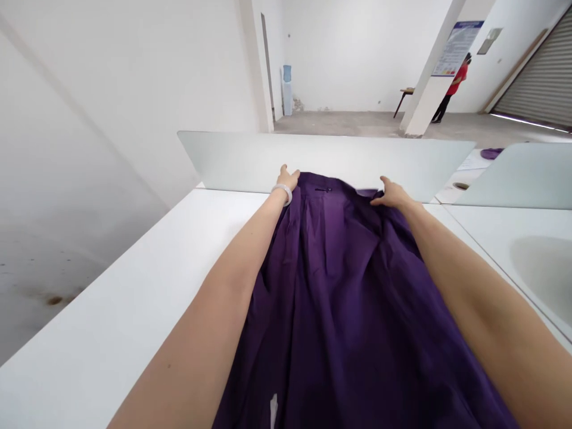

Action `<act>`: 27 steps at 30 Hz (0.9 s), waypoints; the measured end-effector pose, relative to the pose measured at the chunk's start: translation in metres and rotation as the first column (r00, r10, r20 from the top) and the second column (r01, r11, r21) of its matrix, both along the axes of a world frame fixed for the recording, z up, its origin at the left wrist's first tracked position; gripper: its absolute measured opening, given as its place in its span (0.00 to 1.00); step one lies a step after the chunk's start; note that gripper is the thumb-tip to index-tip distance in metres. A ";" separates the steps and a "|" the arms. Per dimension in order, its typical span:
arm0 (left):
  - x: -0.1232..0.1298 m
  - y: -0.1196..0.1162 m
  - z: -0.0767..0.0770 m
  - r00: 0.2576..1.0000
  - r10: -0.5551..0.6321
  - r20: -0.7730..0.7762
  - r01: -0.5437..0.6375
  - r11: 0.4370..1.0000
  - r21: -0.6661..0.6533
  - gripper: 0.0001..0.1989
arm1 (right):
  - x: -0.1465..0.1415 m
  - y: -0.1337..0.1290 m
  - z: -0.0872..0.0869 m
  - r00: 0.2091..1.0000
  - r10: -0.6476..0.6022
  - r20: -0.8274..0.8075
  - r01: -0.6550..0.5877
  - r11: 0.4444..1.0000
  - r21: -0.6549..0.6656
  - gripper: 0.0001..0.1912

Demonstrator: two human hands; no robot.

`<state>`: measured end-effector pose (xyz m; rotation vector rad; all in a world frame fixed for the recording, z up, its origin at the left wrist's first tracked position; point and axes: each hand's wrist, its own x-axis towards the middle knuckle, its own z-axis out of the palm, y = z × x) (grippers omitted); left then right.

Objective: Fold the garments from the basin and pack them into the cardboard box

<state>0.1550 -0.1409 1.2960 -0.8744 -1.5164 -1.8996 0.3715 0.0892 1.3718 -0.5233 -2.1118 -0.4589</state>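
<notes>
A deep purple garment (339, 268) with a waistband and long folds is spread on the white table, its waist end away from me. A small dark fastening (323, 189) shows at the middle of the waistband. My left hand (287, 180), with a pale bangle (285, 192) on the wrist, grips the waistband's left corner. At the right end of the same band, my right hand (393, 193) is closed on the cloth, its index finger sticking up. Cloth hides some fingertips. The garment's lower end runs out of view; a small white patch shows near the bottom.
A low frosted divider (232, 158) stands along the far edge of the white table (147, 286). To the right are another divider (536, 176) and a pale rounded thing (547, 268). Beyond stand a water dispenser (287, 92), a pillar (422, 104) and a person in red (456, 83).
</notes>
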 end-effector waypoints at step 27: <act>0.089 -0.114 -0.273 0.801 0.447 -0.398 -0.594 0.511 -0.621 0.26 | 0.202 -0.018 -0.294 0.973 -0.077 0.217 0.020 0.967 0.255 0.32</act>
